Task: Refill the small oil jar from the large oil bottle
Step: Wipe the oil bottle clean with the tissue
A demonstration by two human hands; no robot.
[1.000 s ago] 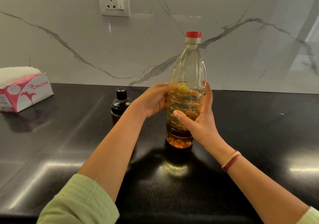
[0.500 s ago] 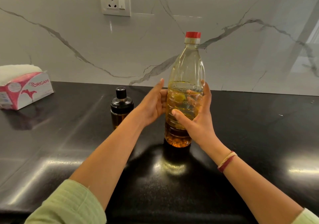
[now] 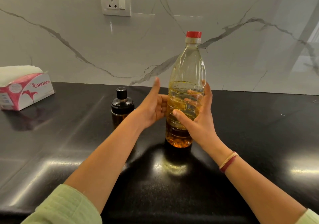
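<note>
head | large oil bottle upright, cap topmost | right hand grips it | left hand spread, just beside

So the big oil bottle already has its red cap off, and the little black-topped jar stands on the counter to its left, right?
Not quite: the red cap is on the large oil bottle, closing its neck, as the head view shows. The rest holds: the small oil jar, black-topped, stands on the counter to the bottle's left.
</note>
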